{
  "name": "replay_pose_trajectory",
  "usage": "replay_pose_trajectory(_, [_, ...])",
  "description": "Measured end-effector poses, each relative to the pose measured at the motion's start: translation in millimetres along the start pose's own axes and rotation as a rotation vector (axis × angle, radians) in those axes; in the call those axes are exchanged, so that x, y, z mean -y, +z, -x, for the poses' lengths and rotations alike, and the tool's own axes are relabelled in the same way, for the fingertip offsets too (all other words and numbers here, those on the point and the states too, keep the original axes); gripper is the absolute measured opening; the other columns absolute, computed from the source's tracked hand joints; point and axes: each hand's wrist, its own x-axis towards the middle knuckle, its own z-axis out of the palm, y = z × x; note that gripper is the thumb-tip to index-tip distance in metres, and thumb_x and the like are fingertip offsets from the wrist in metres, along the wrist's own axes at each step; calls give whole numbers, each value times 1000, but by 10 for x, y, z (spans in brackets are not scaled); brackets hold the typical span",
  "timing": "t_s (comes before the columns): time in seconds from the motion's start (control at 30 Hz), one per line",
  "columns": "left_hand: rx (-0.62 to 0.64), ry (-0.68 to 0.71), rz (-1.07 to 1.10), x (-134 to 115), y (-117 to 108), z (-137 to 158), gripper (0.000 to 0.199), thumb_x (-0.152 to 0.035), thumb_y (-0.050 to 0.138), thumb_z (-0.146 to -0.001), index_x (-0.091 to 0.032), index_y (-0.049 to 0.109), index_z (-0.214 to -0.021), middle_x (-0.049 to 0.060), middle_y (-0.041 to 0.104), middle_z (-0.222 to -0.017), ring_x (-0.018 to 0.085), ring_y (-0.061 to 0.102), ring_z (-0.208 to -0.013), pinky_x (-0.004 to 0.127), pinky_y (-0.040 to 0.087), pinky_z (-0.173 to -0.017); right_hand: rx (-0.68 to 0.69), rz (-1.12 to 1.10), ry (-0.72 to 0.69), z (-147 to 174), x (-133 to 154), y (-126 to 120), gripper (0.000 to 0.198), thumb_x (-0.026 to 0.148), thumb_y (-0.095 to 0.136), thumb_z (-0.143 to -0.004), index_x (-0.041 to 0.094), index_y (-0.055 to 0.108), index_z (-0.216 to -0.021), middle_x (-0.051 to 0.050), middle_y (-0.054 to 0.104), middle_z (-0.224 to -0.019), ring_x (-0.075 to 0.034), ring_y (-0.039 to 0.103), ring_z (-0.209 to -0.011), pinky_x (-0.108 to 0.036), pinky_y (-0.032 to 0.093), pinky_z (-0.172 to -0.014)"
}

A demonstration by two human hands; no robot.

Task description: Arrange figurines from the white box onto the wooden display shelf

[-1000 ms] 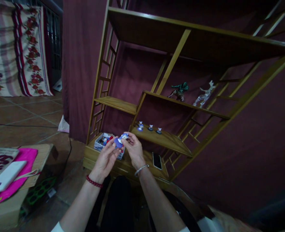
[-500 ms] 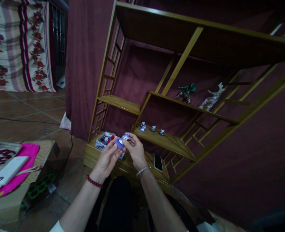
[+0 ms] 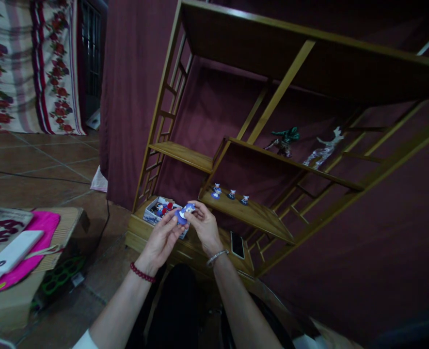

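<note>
A small purple-and-white figurine (image 3: 182, 214) is held between my two hands in front of the shelf unit. My left hand (image 3: 162, 238) grips its base end from the left, a red bead bracelet on that wrist. From the right, my right hand (image 3: 204, 225) pinches its upper end between thumb and fingers. Behind my hands a white patterned box (image 3: 152, 214) holds several figurines with red and blue parts; my hands hide part of it. On the low shelf (image 3: 252, 215) stand several small figurines (image 3: 231, 194), one of them purple (image 3: 216, 193).
A phone (image 3: 237, 245) lies at the unit's lower right. Higher up stand a green-and-brown statuette (image 3: 285, 140) and a clear one (image 3: 323, 149). To my left, a cardboard box (image 3: 12, 308) carries a pink cloth (image 3: 47, 228) and a white power bank (image 3: 14, 251).
My view has shifted slightly, so the shelf unit appears a little further right. Both hands keep their hold on the purple-and-white figurine.
</note>
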Motion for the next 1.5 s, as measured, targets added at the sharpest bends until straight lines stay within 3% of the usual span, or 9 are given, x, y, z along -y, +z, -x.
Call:
replay_pose_trajectory(0.57, [-20,-43,-3,30,-119,52,29,-11,60,-72,-14,58,-101,6,65,-92,11,61,-77,22,48,-76,105,255,-117,51,-47,-22,29,26,60,-68,20,54,-96,-2,61,-89,-13,57,-78,-24,46,-68])
replay_pose_trajectory(0.83, [-18,-97,-61,64,-197,80,30,-13,60,-72,-15,58,-102,7,64,-96,12,61,-79,23,48,-77,241,476,-224,98,82,-86,31,17,55,-72,25,57,-102,-1,59,-97,-12,56,-78,-23,46,-67])
replay_pose_trajectory(1.17, [-51,-134,-95,115,-199,70,28,-10,61,-71,-14,60,-99,7,65,-94,14,61,-80,24,49,-77,447,696,-308,-1,185,-239,20,17,58,-73,22,59,-92,-1,59,-89,-12,54,-78,-23,42,-73])
replay_pose_trajectory(1.5, [-97,-148,-153,128,-164,107,32,-10,62,-69,-15,60,-100,7,65,-94,14,62,-79,24,50,-75,461,731,-354,-19,164,-296,19,17,61,-70,20,58,-89,0,59,-84,-12,53,-76,-21,40,-69])
